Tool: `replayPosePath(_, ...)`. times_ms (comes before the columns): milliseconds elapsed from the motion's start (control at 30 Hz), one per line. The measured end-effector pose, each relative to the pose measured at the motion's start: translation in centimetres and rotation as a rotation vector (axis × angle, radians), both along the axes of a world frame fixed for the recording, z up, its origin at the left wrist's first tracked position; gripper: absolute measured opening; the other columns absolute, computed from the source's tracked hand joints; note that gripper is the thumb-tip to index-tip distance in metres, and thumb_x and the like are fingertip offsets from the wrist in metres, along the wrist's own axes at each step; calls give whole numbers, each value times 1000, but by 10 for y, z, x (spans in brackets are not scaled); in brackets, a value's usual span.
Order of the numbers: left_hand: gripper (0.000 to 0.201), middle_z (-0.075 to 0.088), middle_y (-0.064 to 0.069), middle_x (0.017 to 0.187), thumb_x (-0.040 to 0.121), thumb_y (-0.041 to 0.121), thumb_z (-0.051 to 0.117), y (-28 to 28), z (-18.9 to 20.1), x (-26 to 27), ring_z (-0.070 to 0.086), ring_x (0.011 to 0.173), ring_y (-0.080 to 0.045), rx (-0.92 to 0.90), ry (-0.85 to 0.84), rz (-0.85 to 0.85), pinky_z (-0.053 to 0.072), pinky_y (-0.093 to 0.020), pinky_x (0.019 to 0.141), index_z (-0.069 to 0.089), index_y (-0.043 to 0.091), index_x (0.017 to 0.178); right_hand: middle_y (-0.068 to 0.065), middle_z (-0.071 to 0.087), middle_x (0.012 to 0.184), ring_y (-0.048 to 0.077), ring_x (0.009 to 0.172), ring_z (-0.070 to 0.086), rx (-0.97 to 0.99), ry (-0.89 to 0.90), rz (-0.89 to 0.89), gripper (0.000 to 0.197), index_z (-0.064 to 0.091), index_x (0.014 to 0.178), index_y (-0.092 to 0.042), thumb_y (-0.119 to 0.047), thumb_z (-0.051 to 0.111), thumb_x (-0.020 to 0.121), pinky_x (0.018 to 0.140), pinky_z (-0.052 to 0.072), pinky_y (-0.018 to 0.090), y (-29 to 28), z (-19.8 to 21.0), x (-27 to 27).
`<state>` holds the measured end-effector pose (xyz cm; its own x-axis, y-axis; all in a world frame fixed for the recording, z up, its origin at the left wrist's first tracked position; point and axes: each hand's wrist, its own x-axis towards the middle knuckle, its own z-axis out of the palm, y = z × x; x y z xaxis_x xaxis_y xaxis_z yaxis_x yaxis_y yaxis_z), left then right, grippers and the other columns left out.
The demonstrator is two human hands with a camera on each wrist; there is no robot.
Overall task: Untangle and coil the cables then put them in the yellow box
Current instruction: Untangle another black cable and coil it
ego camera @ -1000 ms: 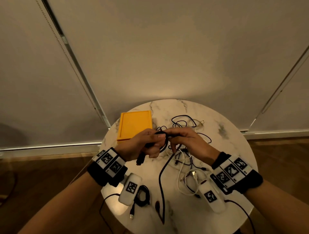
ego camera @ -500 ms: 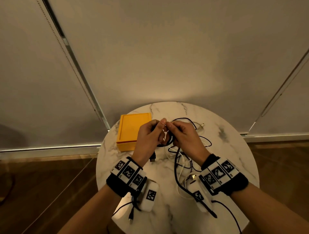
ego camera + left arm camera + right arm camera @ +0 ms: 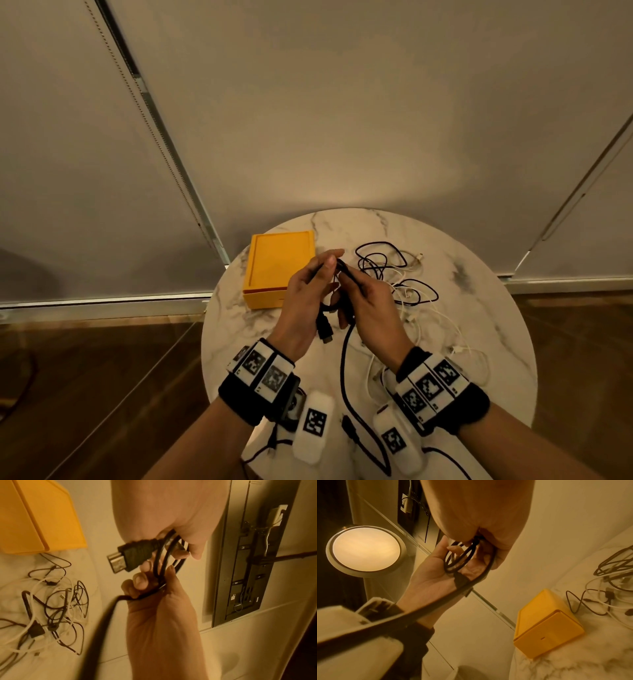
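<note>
Coiling is under way: the left hand grips the black cable's loops and the right hand pinches the next turn. Next, I'd say, wind in the loose tail, then open the shut yellow box.

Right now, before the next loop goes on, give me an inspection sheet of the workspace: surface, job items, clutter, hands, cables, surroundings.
Surface: round marble table, white with grey veins.
Job's things: yellow box at the table's far left, lid on; black HDMI cable partly coiled between both hands, its plug sticking out of the loops, its tail trailing off the near edge.
Clutter: nothing seen beyond the cables.
Grippers: left hand holds the coil; right hand has its grip on the same cable, feeding it.
Cables: tangled pile of thin black and white cables right of the hands, loose on the table.
Surroundings: roller blinds behind, wooden floor, round lamp lit.
</note>
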<state>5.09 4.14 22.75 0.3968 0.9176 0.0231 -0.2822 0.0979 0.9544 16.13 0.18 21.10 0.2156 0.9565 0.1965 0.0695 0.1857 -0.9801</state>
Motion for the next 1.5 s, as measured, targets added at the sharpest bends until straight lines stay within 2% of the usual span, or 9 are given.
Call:
replayPosePath(167,40,65,-1,127,97,28,48,-3,-5,-7,53,127,-17,122,42,-88,50,-21,86,63,0,121,13,68,66,30,39,54,-93,-63,39,28,65,107,-15,-29,41,103,39,41,27,-3,-7,0)
replayPosePath(300,43,71,-18,95,94,40,55,-9,-8,-5,62,85,-27,62,62,-71,35,-33,53,68,7,70,10,66,62,33,42,56,-66,-127,91,25,60,113,-28,-26,36,105,37,43,35,-11,-10,-1)
replayPosePath(433,47,58,-3,51,96,30,48,-13,-4,-1,61,55,-15,-65,1,69,43,-25,48,52,2,59,1,58,59,15,43,52,-66,-197,119,26,53,123,-36,-36,36,103,43,44,31,-17,-9,-10)
replayPosePath(567,49,51,-17,78,83,44,67,-1,-11,-9,58,74,-26,-154,-149,90,48,-34,71,52,1,64,-5,54,55,12,47,48,-41,-130,122,23,55,120,-42,-34,47,100,49,41,30,-18,-14,-15)
replayPosePath(767,35,58,-10,95,96,35,42,1,-17,-14,58,88,-21,-150,-230,-123,49,-30,74,55,6,80,7,57,57,20,42,47,-182,-26,138,27,60,94,-4,-21,42,103,47,38,28,-11,-17,-3)
replayPosePath(1033,66,56,-11,67,83,71,36,13,-20,-15,51,55,-21,-232,-143,69,37,-31,54,47,7,71,8,58,58,20,43,51,-225,31,249,19,57,110,-11,-18,41,103,47,40,29,-20,-24,-18)
replayPosePath(1200,69,59,-11,60,92,61,32,18,-27,-18,50,46,-20,-204,-43,97,29,-27,46,60,1,73,11,59,56,22,39,49,-223,-55,186,28,61,95,-6,-17,37,104,45,38,24,-22,-27,-28)
replayPosePath(1367,48,56,-11,70,95,52,40,15,-29,-22,48,56,-20,-96,-78,152,27,-27,48,53,10,112,16,64,57,22,38,54,-232,-196,204,30,63,96,-10,-17,36,104,49,46,28,-15,-23,-26)
replayPosePath(1500,39,49,-9,69,94,43,44,15,-31,-24,45,59,-19,-19,-101,147,35,-31,59,57,7,97,16,65,61,23,41,57,-196,-211,227,20,62,107,-13,-12,43,101,51,49,30,-14,-28,-27)
